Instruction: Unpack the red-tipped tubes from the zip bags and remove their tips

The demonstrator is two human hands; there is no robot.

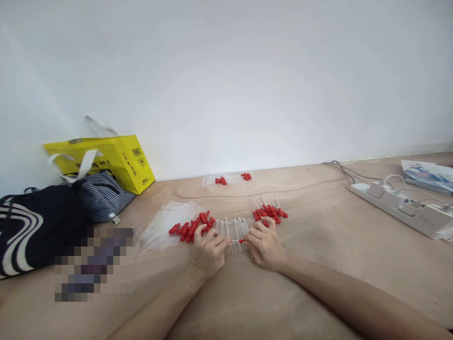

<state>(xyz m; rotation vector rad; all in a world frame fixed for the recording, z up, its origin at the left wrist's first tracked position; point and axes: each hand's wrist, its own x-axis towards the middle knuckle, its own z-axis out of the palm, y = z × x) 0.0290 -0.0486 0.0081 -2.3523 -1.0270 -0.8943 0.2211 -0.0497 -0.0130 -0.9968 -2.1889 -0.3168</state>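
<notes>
Between my hands a thin clear tube (235, 242) lies level, its right end at a small red rubber bulb (241, 241). My left hand (211, 249) pinches the tube's left end. My right hand (266, 244) is closed on the bulb, which its fingers partly cover. Beneath and behind them several clear tubes (231, 227) lie side by side on the table. Loose red rubber bulbs (191, 228) are heaped by my left hand. Just beyond my right hand lie several tubes with red bulbs on their near ends (271, 212).
Clear plastic bags (166, 219) lie left of the bulbs. Another bag with red-bulbed pieces (226, 181) lies near the wall. A yellow bag (106, 160), a striped bag (106, 196) and a black bag (46, 226) stand left. A power strip (396, 210) with cables lies right.
</notes>
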